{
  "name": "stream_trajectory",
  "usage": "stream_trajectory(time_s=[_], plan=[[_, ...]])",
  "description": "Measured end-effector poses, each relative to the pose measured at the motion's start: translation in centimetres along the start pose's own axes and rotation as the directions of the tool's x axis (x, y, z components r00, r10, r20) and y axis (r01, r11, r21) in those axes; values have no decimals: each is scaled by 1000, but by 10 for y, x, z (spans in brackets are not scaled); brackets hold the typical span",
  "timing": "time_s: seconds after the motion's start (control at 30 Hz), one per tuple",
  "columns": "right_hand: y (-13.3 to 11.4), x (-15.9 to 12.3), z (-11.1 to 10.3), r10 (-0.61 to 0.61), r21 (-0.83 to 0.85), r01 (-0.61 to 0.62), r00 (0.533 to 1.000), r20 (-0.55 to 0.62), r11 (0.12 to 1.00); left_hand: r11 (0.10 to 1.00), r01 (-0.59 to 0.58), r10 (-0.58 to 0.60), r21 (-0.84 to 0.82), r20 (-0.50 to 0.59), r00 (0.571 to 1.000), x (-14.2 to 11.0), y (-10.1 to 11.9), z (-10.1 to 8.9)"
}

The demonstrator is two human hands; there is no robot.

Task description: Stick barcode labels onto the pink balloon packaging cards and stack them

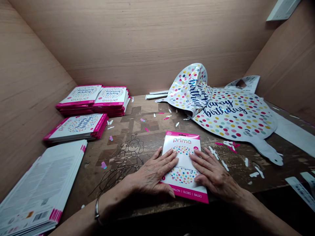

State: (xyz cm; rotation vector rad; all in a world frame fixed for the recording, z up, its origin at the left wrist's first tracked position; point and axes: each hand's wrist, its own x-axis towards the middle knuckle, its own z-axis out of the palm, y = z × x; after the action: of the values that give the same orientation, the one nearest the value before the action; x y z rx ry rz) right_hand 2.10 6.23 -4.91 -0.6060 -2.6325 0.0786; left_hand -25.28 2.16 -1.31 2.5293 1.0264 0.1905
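Scuffed tabletop (pixel 150 141), paper scraps (pixel 224 165) scattered; wood-grained walls (pixel 147 42); hands (pixel 157 172) (pixel 215 175) on packet (pixel 183 160).

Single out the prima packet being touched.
The packet lying front up beneath the fingers of the left hand and right hand; it lies apart, whereas the other packets are piled at the left.

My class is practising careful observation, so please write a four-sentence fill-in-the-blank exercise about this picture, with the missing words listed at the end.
1. The left hand and right hand rest on a packet whose large lettering near the top reads ____.
2. A metal bracelet circles the person's ____ wrist.
3. The spotted balloons carry the words "happy ____".
4. On the packet's pink bottom band, GLOBO is followed by ____.

Missing words: prima; left; birthday; BALÃO.
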Motion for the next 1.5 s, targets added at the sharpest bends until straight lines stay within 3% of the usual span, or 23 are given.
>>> stream_trajectory(time_s=[0.33, 0.6, 1.27, 1.43, 1.5], plan=[[1, 1, -5, 76, -4, -77, 982, 173, 997, 999, -48, 49, -20, 57, 997, -1, -5, -1], [0, 2, -5, 58, -10, -57, 983, 174, 998, 997, -61, 62, -46, 21, 998, 1, -3, -3], [1, 5, -6, 83, 41, -93, 975, 205, 995, 989, -56, 73, -135, 125, 989, 11, 3, -16], [-7, 16, -13, 132, 31, -145, 956, 262, 989, 995, -83, 88, -56, 95, 992, 11, 3, -10], [-13, 19, -24, 139, 22, -147, 965, 223, 989, 996, -87, 86, 19, 56, 995, 11, -1, -6]])
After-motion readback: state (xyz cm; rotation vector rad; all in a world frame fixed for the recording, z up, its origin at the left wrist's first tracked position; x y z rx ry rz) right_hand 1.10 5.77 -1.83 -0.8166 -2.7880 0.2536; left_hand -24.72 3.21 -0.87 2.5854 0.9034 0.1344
